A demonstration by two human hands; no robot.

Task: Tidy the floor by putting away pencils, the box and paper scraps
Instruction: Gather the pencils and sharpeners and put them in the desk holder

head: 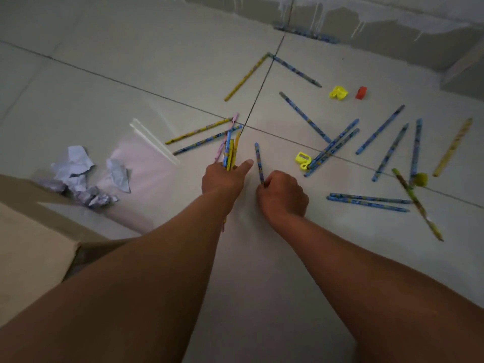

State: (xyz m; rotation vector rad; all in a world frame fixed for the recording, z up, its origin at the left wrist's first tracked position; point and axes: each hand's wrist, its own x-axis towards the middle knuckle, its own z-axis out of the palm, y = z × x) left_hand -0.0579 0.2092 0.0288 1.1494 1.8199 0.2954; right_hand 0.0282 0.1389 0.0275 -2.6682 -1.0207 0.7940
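My left hand (222, 179) grips a bundle of pencils (230, 150), yellow, blue and pink, pointing away from me. Just to its right, my right hand (281, 193) pinches the near end of a single blue pencil (259, 162) that angles up off the tiled floor. Several more blue and yellow pencils lie scattered on the floor, most of them to the right (381, 129), two just beyond my left hand (201, 132). Crumpled paper scraps (78, 174) lie at the left. A cardboard box (31, 247) sits at the lower left, partly cut off by the frame.
A clear zip bag (146, 158) lies flat between the paper scraps and my left hand. Yellow sharpeners (303, 159) (338, 92), a red eraser (361, 92) and a yellow-green ball (420, 178) lie among the pencils. A grey wall (366, 19) runs along the far side.
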